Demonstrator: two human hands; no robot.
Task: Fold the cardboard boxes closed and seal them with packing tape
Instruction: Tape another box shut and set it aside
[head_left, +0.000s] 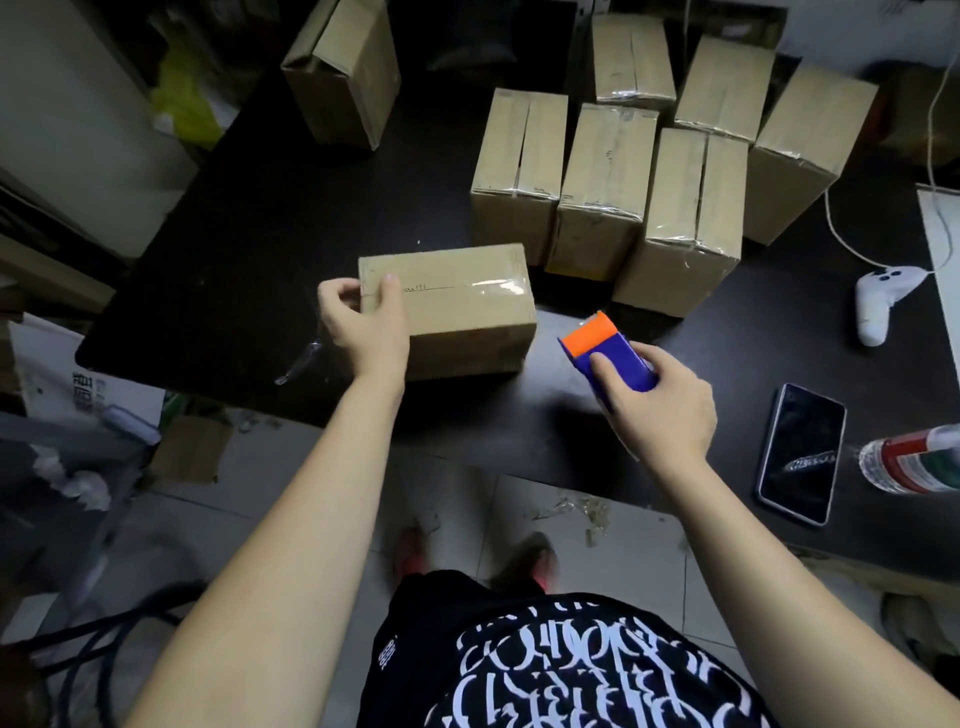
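The closed cardboard box (457, 301) lies on the dark worktop (260, 218), close to its near edge, with a strip of clear tape along the top seam. The left hand (363, 322) grips the box's left end, thumb on top and fingers curled round the side. The right hand (660, 410), just right of the box and nearer the person, is wrapped round a blue and orange tape dispenser (608, 348), which is clear of the box. Behind the box and to its right stands a cluster of taped boxes (602, 192). Further right of it lie a phone (800, 452) and a plastic bottle (914, 457).

Whether the tape laps over the box's left end cannot be told, since the hand covers it; if it stops short, the flaps there may lift. With the box so near the edge, a hard tug from the left hand could drag it off. A loose twist of tape (298, 364) left of the box could snag the forearm, and a wide swing of the dispenser could strike the phone or bottle.
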